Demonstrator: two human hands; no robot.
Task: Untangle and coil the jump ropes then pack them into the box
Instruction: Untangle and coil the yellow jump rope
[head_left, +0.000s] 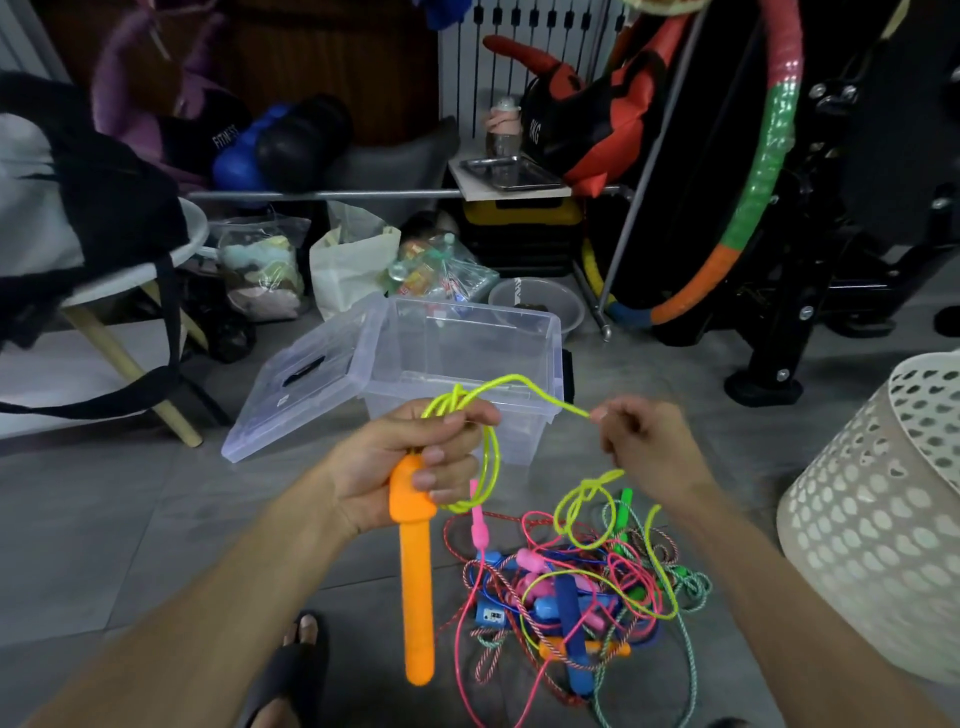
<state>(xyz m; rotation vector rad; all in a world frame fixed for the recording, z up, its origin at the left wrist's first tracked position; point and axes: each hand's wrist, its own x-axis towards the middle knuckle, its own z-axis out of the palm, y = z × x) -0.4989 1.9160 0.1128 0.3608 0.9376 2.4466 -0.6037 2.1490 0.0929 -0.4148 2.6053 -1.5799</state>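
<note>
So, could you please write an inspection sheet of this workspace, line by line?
Surface: grey tiled floor.
Job's things: clear box open, nothing seen inside, its lid leaning at its left; tangled pile of ropes on the floor.
Clutter: white perforated basket at right; plastic bags behind.
Hands: left hand grips the orange handle and yellow-green rope loops; right hand pinches that rope.
Cables: nothing seen.
Surroundings: hoop, boxing gloves, black gym frame.

box (467, 343) mouth open, lid (306, 374) leaning left | rope pile (571, 587) in front | basket (878, 519) right
</note>
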